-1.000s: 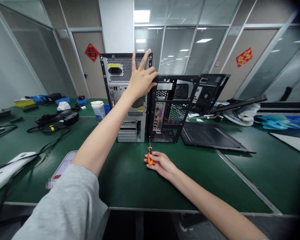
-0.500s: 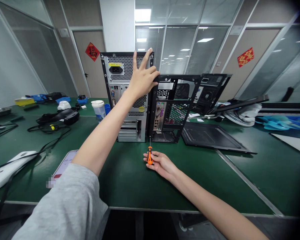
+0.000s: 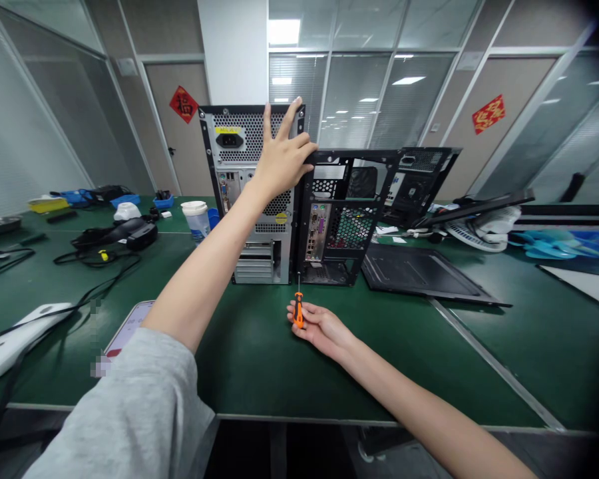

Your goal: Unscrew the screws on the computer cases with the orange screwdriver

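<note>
In the head view, my right hand (image 3: 319,327) pinches the orange-and-black handle of a screwdriver (image 3: 298,313) just above the table. Its thin shaft points away from me, with the tip at the lower corner where two computer cases meet; whether it sits in a screw is too small to tell. My left hand (image 3: 284,156) lies spread over the upper right part of the taller silver-backed computer case (image 3: 257,263), two fingers reaching its top edge and others bent at its right edge. A shorter black computer case (image 3: 367,266) stands against it on the right, partly open at the back.
A black side panel (image 3: 429,274) lies right of the cases, with another computer case (image 3: 416,189) and a white fan (image 3: 479,233) behind. On the left are a paper cup (image 3: 196,219), a phone (image 3: 130,326), a white device (image 3: 24,339) and cables on the green table (image 3: 259,372).
Both hands keep their places, with the screwdriver still at the lower corner. Its handle looks slightly turned in my right fingers. The whole view has shifted a touch.
</note>
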The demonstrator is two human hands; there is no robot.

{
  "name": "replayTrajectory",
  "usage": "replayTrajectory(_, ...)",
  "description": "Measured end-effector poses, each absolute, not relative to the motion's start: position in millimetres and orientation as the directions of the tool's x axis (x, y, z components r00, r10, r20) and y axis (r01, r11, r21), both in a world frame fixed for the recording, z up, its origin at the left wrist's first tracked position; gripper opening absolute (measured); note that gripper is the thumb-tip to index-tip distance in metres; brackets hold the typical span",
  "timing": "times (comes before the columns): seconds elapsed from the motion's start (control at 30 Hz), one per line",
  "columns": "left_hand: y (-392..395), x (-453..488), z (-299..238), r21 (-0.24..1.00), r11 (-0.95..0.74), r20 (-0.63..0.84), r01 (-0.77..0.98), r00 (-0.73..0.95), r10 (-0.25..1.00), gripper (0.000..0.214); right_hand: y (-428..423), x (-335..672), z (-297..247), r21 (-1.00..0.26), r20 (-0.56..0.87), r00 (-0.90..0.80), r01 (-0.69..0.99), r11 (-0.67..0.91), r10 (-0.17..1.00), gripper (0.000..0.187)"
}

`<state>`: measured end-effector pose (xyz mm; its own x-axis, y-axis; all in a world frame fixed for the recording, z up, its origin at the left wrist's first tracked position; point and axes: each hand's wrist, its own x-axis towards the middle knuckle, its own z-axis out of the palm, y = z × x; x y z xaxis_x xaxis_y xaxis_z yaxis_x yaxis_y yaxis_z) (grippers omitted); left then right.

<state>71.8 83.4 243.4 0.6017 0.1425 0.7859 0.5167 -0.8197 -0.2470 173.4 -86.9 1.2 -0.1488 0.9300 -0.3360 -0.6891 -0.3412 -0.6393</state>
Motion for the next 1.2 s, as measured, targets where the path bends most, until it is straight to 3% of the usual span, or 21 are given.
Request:
replayTrajectory(0.53,85.6,71.7,242.8,-0.259,-0.813,0.781,0.521,0.608,0.141,0.048,-85.7,178.0,7.5,-0.539,-0.361,-0.191,-0.756,-0.372,0.913,0.014)
replayTrajectory(0.63,86.5,71.7,242.6,-0.287,-0.795,0.786,0.534,0.606,0.123,0.049,-87.3,176.3,11.1,-0.588,-0.335,-0.177,-0.728,-0.352,0.926,0.006)
replayTrajectory(0.8,84.6,71.7,243.0,-0.288,-0.788,0.783,0.544,0.607,0.132,0.048,-88.3,174.2,9.1,-0.636,-0.3,-0.161,-0.701,-0.322,0.94,0.025)
replayTrajectory(1.2,87.5,71.7,242.4,-0.323,-0.771,0.792,0.549,0.603,0.097,0.049,-88.0,173.8,7.4,-0.699,-0.325,-0.041,-0.662,-0.269,0.945,0.031)
